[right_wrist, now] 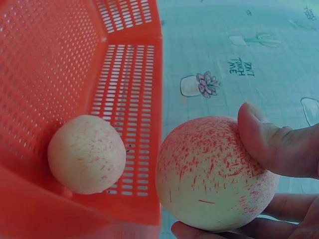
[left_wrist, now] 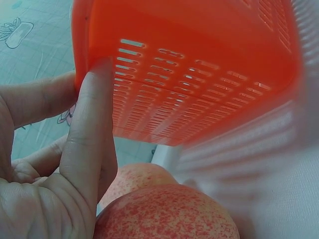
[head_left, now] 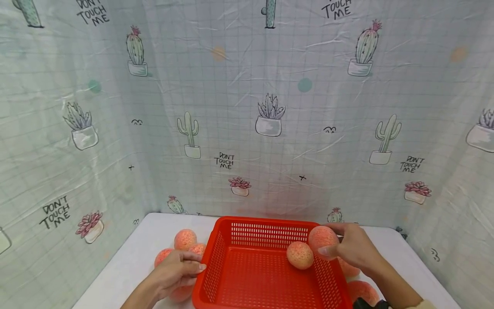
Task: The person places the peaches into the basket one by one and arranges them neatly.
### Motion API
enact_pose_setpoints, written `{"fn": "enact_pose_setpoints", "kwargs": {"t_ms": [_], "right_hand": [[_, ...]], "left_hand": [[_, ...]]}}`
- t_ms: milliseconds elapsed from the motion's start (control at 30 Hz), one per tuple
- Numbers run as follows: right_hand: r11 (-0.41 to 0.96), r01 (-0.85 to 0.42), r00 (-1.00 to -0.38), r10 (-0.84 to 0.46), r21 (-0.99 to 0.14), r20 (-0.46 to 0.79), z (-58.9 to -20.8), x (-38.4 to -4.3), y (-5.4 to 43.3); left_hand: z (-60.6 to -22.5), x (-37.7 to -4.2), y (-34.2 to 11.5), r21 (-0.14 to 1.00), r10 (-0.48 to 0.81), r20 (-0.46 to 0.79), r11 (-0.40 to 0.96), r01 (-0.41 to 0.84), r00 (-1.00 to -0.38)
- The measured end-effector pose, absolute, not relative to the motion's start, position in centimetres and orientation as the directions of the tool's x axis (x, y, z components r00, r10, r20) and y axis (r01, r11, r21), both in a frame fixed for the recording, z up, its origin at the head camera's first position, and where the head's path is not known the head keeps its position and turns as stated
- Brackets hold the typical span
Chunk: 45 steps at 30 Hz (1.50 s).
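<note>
1. At the far-right corner of the red plastic basket (head_left: pixel 258 279), a right hand (head_left: pixel 354 245) curls thumb and fingers round a speckled peach (head_left: pixel 323 240), spread as wide as the fruit.
2. On the left rim, the left hand (head_left: pixel 171 271) pinches the basket, thumb close to fingers.
3. Near the right wall inside sits another peach (head_left: pixel 299 255).
4. Between basket and the white table's (head_left: pixel 150 231) left edge, more peaches (head_left: pixel 185 239) cluster; two peaches (head_left: pixel 363 292) show on the right.

Diffuse light leaves faint glare on the creased backdrop (head_left: pixel 231 94)
</note>
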State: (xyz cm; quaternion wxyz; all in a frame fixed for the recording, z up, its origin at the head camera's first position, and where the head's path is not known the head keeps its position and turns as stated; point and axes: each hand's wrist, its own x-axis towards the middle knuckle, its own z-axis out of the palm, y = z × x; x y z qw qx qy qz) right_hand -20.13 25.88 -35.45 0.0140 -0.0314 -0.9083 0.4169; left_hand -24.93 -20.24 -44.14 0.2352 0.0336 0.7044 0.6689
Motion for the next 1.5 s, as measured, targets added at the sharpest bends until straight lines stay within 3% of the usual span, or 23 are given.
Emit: {"fn": "enact_pose_setpoints", "kwargs": {"t_ms": [1067, 1500], "right_hand": [[0.621, -0.008, -0.999, 0.028, -0.784, 0.032, -35.7, -21.8, 22.6], [0.607, -0.019, -0.999, 0.028, -0.794, 0.046, -36.2, -22.4, 21.6]], "left_hand": [[-43.7, -24.8, -20.1, 0.972, 0.423, -0.232, 0.058, -0.229, -0.876], [-43.8, -24.5, -20.2, 0.953, 0.344, -0.301, 0.092, -0.288, -0.889]]}}
